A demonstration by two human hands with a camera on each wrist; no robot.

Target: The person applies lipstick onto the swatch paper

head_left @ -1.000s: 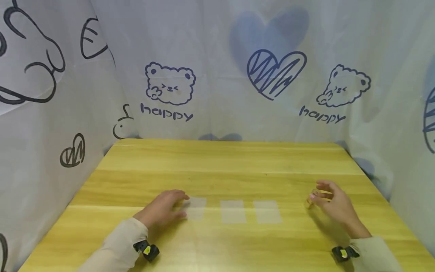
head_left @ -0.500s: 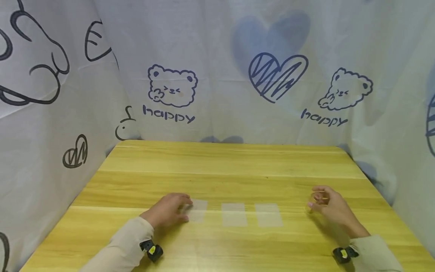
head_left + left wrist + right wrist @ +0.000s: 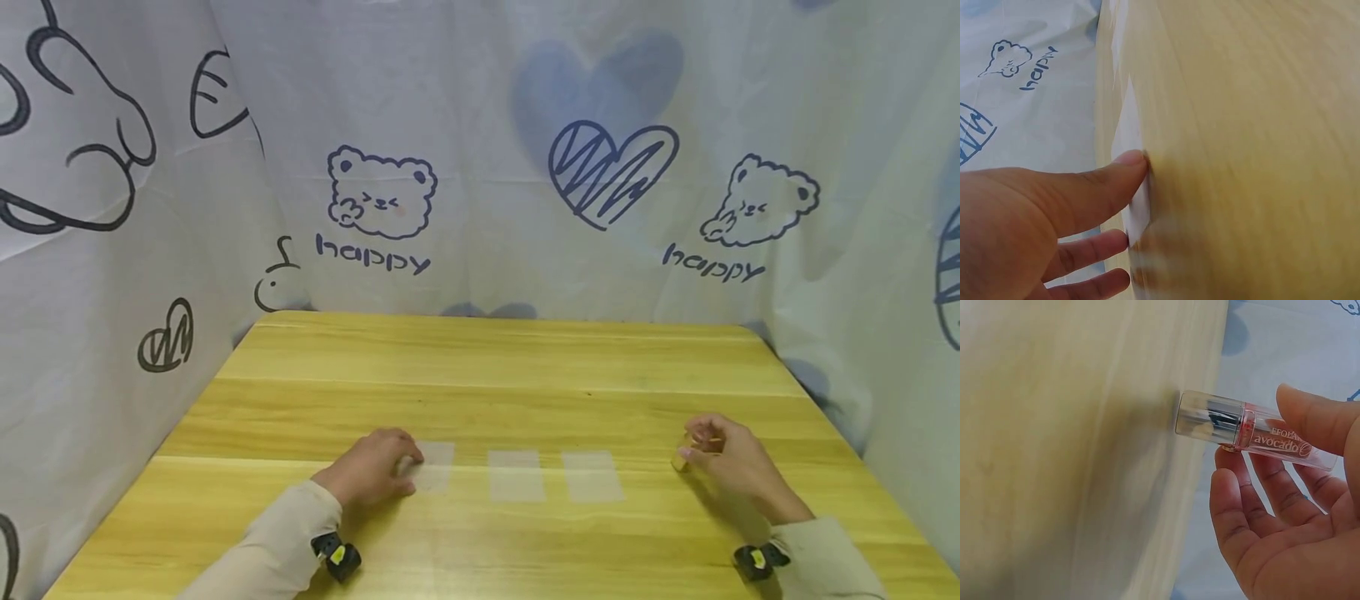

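Observation:
My left hand [image 3: 370, 468] lies low over the table at the left edge of a pale rectangular sheet [image 3: 437, 467]. Its thumb and fingers are spread apart; in the left wrist view the thumb [image 3: 1100, 190] overlaps that sheet in sight, and I cannot tell whether it touches. On the right, my right hand [image 3: 738, 467] holds a small clear lip balm tube [image 3: 1241, 428] between thumb and fingers. The tube bears the word "avocado" and has a silvery, see-through end. That end stands at or just above the tabletop; contact cannot be made out.
Two more pale sheets, a middle one [image 3: 517, 477] and a right one [image 3: 592, 477], lie in a row between the hands. The wooden table [image 3: 480, 375] is enclosed by white cloth walls [image 3: 480, 150] with drawn bears and hearts.
The left hand has shifted slightly right, further over the left sheet's edge. The right hand keeps the lip balm tube in nearly the same place. The head view has tilted a little.

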